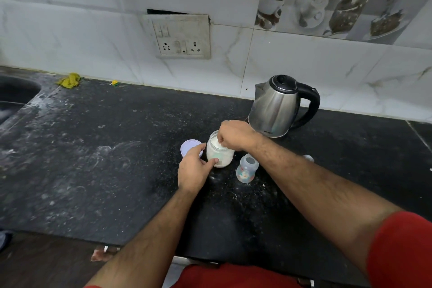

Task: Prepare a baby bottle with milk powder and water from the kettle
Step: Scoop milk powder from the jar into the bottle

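Observation:
An open glass jar of white milk powder (218, 155) stands on the black counter (105, 159). My left hand (194, 170) grips its side from the left. My right hand (233, 135) hovers over the jar's mouth with fingers pinched and dipped inside; what they hold is hidden. The jar's pale lid (189, 146) lies just left, partly behind my left hand. A small open baby bottle (247, 169) stands to the right of the jar. A steel kettle (278, 107) with a black handle stands behind, near the wall.
A sink (14, 93) is at the far left edge. A yellow cloth (69, 80) and a small yellow scrap (114, 82) lie by the wall. A socket panel (180, 36) is on the tiled wall. A small pale object (308, 158) shows behind my right forearm.

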### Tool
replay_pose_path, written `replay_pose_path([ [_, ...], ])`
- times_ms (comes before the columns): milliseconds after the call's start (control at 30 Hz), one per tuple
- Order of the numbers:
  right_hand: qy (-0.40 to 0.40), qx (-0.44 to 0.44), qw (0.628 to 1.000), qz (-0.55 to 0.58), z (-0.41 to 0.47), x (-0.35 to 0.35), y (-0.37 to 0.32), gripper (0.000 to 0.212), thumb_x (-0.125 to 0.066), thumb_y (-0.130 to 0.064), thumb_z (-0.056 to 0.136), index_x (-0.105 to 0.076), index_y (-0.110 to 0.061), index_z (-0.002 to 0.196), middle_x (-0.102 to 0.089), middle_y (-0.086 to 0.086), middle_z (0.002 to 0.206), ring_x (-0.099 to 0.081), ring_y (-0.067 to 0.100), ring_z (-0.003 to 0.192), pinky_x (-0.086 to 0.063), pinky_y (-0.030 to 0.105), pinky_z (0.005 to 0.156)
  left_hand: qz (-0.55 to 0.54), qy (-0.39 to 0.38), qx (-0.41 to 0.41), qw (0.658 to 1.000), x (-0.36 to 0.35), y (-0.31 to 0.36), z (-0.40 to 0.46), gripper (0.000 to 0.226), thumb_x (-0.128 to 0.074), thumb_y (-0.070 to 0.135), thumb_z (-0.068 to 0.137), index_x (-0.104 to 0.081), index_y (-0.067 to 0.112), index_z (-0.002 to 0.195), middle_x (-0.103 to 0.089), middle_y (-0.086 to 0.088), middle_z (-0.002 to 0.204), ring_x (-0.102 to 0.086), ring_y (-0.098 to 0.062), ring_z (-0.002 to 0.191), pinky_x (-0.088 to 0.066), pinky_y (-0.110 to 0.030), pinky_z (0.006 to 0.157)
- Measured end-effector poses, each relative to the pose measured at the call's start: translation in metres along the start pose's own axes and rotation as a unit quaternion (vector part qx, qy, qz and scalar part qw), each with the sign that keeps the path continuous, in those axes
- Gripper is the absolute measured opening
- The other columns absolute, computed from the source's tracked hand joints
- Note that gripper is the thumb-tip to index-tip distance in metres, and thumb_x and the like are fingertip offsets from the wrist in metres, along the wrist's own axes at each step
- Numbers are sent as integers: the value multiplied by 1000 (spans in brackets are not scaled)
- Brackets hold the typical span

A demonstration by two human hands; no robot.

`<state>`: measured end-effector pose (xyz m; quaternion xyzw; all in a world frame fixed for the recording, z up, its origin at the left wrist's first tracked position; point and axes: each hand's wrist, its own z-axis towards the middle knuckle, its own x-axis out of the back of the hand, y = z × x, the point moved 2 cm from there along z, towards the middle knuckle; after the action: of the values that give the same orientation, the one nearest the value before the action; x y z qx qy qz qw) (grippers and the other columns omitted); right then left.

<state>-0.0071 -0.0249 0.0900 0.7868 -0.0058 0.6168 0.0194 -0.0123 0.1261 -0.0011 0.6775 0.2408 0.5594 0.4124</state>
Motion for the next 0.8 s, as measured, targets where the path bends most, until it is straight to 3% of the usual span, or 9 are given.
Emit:
replay_pose_path([
  [67,33,-7,999,30,1,1,5,20,-60,-18,89,-76,-26,98,-63,-2,104,-64,26,97,-51,37,74,0,-3,-2,1000,0,1,0,54,-79,42,78,-59,33,127,-67,10,69,-64,-2,72,-53,-34,77],
  [200,105,-67,987,100,-4,8,21,20,-55,-25,90,-65,-29,74,-58,-6,89,-63,22,87,-49,34,68,2,-6,-9,1000,2,3,-1,49,-78,41,78,-61,34,124,-67,10,68,-63,-1,69,-53,-33,76],
  [300,128,-136,971,150,-12,5,36,24,-57,-35,93,-55,-26,71,-65,-5,85,-61,19,84,-53,36,73,4,-6,-9,1000,2,3,0,48,-78,41,79,-61,34,123,-67,11,69,-63,0,69,-54,-33,77],
  [433,118,-203,950,208,-20,-11,47,18,-61,-23,88,-51,-25,73,-64,-5,81,-62,20,85,-51,35,69,4,-8,-13,1000,1,5,0,47,-78,40,79,-61,35,123,-67,11,69,-63,0,70,-53,-33,77],
  [500,96,-226,934,259,-22,-20,52,14,-59,-11,84,-62,-24,86,-67,-4,96,-63,20,94,-54,36,80,0,-10,-12,1000,-1,5,1,47,-78,39,79,-61,35,123,-67,12,68,-63,1,70,-54,-34,78],
  [600,39,-217,925,310,-21,-37,55,31,-58,-5,83,-69,-22,106,-69,-3,112,-64,19,106,-52,38,96,-2,-13,-9,1000,-2,5,1,47,-77,38,80,-61,35,124,-67,12,67,-64,0,71,-53,-34,78],
  [800,-2,-173,921,348,-15,-51,50,24,-57,-4,87,-75,-15,98,-74,3,102,-67,21,100,-55,42,93,5,-18,1,1000,-1,2,5,47,-74,35,84,-61,32,129,-66,14,69,-66,-11,79,-54,-35,82],
])
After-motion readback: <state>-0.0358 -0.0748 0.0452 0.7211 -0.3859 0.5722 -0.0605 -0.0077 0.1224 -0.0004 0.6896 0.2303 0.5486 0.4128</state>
